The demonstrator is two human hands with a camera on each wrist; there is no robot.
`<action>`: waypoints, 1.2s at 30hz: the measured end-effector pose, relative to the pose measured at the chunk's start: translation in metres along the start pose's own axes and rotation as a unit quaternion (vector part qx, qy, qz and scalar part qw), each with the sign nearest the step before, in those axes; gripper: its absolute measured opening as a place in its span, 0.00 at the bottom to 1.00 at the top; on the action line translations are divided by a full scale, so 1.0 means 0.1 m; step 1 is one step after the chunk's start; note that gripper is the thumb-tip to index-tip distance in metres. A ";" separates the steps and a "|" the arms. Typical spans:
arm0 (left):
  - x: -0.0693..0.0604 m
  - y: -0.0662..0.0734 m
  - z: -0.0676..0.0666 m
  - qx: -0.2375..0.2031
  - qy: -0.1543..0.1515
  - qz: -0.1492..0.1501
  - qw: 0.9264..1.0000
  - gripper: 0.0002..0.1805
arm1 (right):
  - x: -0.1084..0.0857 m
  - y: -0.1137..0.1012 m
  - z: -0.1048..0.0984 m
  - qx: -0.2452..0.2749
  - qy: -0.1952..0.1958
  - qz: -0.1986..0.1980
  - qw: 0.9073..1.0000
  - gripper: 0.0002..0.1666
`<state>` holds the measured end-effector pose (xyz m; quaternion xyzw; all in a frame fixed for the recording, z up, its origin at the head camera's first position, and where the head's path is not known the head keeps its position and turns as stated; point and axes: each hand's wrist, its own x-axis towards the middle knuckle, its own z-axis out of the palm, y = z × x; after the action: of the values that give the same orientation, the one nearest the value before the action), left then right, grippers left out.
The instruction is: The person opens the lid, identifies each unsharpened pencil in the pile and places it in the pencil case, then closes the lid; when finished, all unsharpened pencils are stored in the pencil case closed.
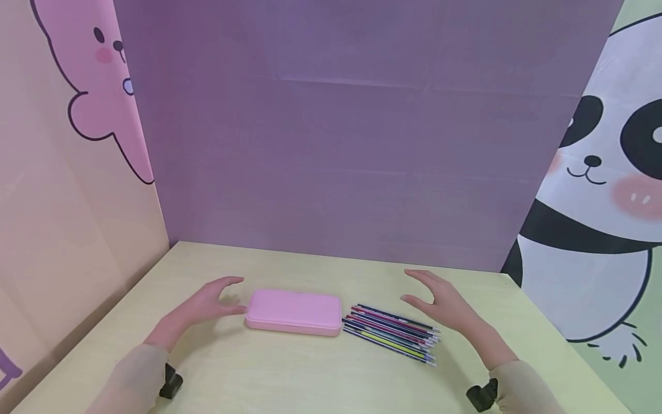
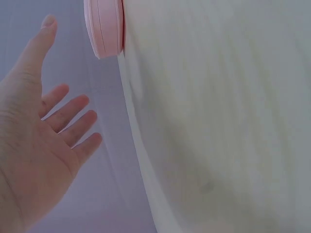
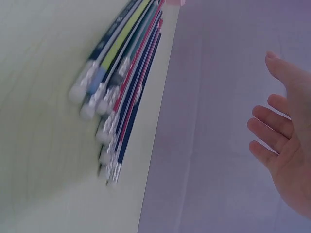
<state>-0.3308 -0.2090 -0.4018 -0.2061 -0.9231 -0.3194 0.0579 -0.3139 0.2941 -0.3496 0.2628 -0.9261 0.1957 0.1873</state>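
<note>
A closed pink pencil case [image 1: 293, 310] lies flat on the table. Just right of it, a bunch of pencils [image 1: 390, 333] is spread side by side, dark blue, red and yellow-green, with eraser ends toward the right. My left hand [image 1: 211, 302] hovers at the case's left end, thumb and fingers apart and holding nothing. Above and right of the pencils, my right hand [image 1: 434, 299] is held in the air with fingers spread and nothing in it. The left wrist view shows the case's end [image 2: 104, 29] beyond the thumb. Pencil erasers [image 3: 104, 102] appear in the right wrist view.
The pale wooden table [image 1: 289, 374] ends at a purple backdrop [image 1: 336, 144]. Side panels carry a pink cartoon animal [image 1: 85, 63] on the left and a panda [image 1: 589, 230] on the right. Each wrist wears a small black device [image 1: 172, 382].
</note>
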 end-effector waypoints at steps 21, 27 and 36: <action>0.09 0.05 0.11 -0.025 -0.028 0.000 0.999 0.48 | 0.29 -0.43 0.44 0.044 -0.019 -0.018 0.999 0.32; 0.12 0.07 0.15 -0.035 -0.046 -0.006 0.998 0.51 | 0.36 -0.54 0.57 0.063 -0.026 -0.036 0.997 0.31; 0.15 0.07 0.21 -0.046 -0.066 -0.021 0.997 0.51 | 0.42 -0.71 0.72 0.083 -0.054 -0.070 0.993 0.28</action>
<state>-0.3411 -0.1861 -0.4109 -0.2096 -0.9136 -0.3480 -0.0191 -0.3247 0.1876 -0.3739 0.3520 -0.8947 0.2435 0.1280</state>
